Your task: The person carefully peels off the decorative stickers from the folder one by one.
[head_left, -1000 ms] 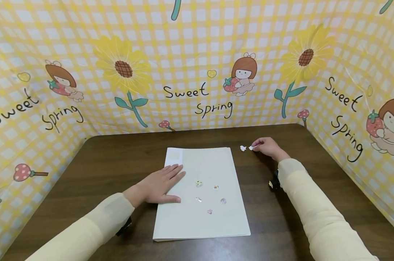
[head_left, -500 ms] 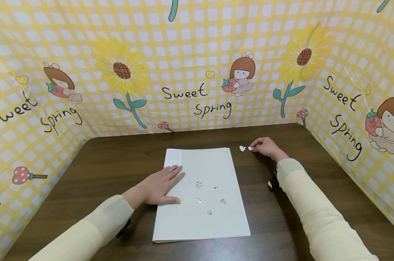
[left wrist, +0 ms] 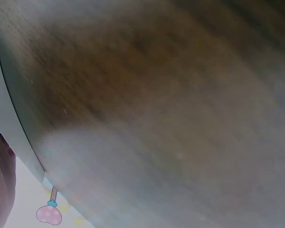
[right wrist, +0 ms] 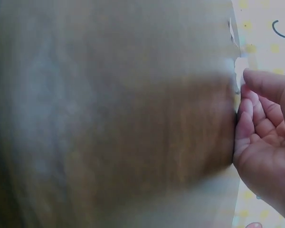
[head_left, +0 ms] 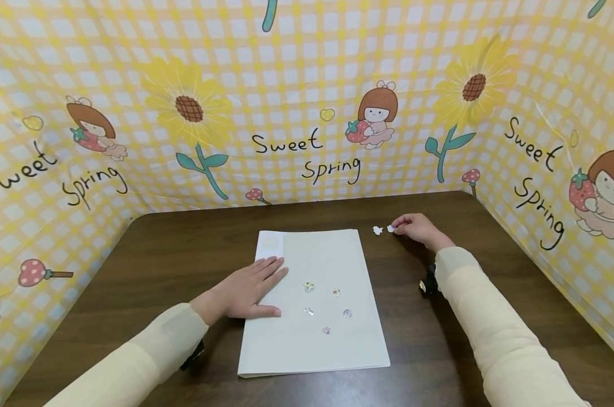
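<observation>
My left hand (head_left: 251, 288) rests with straight fingers on the left side of a white drawing pad or folder (head_left: 312, 353). Several small shiny stickers (head_left: 309, 286) are scattered over its lower half. Beyond the pad's far right corner, my right hand (head_left: 419, 230) pinches a small white paper piece (right wrist: 238, 71) between thumb and fingertips, at the tabletop. A second white cutout (head_left: 377, 230) with an uneven outline lies just left of it. Which side of the held piece faces up is too small to tell. Only a dark sliver of the left hand shows in the left wrist view.
The brown wood-grain table (head_left: 185, 243) carries the pad near its middle. A yellow checked cloth (head_left: 286, 68) printed with flowers and "Sweet Spring" hangs around its back and sides. A white label (head_left: 271, 242) covers the pad's far left corner.
Little differs. The right hand stays at the same white paper piece with only slight shifts of the fingers, and the left hand keeps its place on the pad.
</observation>
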A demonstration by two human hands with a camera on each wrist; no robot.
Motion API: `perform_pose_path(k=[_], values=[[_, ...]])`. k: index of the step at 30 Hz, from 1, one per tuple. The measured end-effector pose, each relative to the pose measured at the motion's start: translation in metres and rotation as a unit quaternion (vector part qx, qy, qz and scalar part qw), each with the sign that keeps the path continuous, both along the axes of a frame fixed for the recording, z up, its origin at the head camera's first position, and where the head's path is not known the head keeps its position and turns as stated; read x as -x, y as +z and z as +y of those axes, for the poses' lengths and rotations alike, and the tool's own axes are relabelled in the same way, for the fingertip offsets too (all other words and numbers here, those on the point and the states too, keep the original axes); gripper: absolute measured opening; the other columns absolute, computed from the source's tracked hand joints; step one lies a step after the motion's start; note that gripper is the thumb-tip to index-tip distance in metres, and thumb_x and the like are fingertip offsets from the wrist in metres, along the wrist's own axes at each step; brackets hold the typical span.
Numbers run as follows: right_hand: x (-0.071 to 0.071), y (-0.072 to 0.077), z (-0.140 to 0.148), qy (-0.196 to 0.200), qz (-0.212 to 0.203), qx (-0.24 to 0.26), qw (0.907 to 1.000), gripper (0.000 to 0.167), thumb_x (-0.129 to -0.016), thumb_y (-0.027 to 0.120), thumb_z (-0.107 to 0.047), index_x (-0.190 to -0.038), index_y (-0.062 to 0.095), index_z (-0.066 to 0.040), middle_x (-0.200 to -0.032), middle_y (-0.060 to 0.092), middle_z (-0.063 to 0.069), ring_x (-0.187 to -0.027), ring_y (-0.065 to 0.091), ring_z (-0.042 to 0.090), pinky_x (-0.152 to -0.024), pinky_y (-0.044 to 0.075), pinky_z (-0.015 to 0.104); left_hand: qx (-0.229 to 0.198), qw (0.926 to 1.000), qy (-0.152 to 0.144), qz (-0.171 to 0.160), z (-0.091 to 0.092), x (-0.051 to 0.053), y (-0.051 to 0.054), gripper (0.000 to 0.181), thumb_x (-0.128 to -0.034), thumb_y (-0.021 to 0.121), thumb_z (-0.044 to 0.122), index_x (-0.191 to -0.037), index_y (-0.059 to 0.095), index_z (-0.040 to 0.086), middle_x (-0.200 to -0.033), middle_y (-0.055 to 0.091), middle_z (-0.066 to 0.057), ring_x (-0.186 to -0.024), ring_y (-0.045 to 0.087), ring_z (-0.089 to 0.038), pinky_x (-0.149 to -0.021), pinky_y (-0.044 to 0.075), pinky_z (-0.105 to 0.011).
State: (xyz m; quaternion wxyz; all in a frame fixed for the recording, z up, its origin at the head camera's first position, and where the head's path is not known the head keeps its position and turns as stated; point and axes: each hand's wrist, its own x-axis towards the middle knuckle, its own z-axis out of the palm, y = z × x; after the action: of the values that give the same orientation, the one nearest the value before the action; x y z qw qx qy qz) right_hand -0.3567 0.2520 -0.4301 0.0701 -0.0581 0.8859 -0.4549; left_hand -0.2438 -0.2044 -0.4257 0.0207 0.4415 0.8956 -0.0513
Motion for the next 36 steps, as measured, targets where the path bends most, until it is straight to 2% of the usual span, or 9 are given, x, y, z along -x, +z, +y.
perform_pose_path(k=[5,18,28,36], values=[[0.001,0.001,0.001,0.002,-0.004,0.012,0.9999,0.023,-0.095,0.061,-0.008,-0.112,0.062,0.007,-0.104,0.062,0.015,-0.092,0.054,0.023,-0.08,0.044,0.032,-0.009,1.0,-0.003,0.0,-0.001,-0.001,0.0,0.094,-0.0901,0.034,0.075,-0.154,0.024,0.006,-0.159,0.018,-0.015,-0.146,0.016,-0.03,-0.115,0.02,-0.043],[-0.005,0.007,-0.003,-0.004,-0.005,0.01,0.9999,0.024,-0.096,0.06,-0.009,-0.113,0.062,0.007,-0.101,0.063,0.013,-0.089,0.054,0.023,-0.076,0.045,0.032,0.015,0.9998,0.011,-0.008,0.0,-0.001,-0.002,0.096,-0.0891,0.027,0.078,-0.156,0.018,0.01,-0.161,0.013,-0.013,-0.147,0.009,-0.026,-0.116,0.014,-0.038],[-0.026,0.016,-0.025,0.029,-0.018,0.039,0.9987,0.03,-0.092,0.066,-0.009,-0.117,0.06,0.008,-0.097,0.059,0.01,-0.082,0.051,0.018,-0.073,0.046,0.03,0.013,0.9998,0.008,-0.008,0.001,-0.002,0.003,0.096,-0.089,0.028,0.078,-0.156,0.02,0.008,-0.161,0.014,-0.013,-0.147,0.011,-0.027,-0.116,0.015,-0.039],[-0.04,0.017,-0.043,0.082,-0.011,0.06,0.9948,0.031,-0.091,0.067,-0.005,-0.117,0.059,0.01,-0.103,0.062,0.013,-0.09,0.055,0.019,-0.078,0.048,0.029,0.011,0.9998,0.012,-0.01,0.001,-0.002,0.003,0.096,-0.089,0.029,0.077,-0.156,0.021,0.009,-0.161,0.015,-0.013,-0.147,0.012,-0.028,-0.116,0.017,-0.04]])
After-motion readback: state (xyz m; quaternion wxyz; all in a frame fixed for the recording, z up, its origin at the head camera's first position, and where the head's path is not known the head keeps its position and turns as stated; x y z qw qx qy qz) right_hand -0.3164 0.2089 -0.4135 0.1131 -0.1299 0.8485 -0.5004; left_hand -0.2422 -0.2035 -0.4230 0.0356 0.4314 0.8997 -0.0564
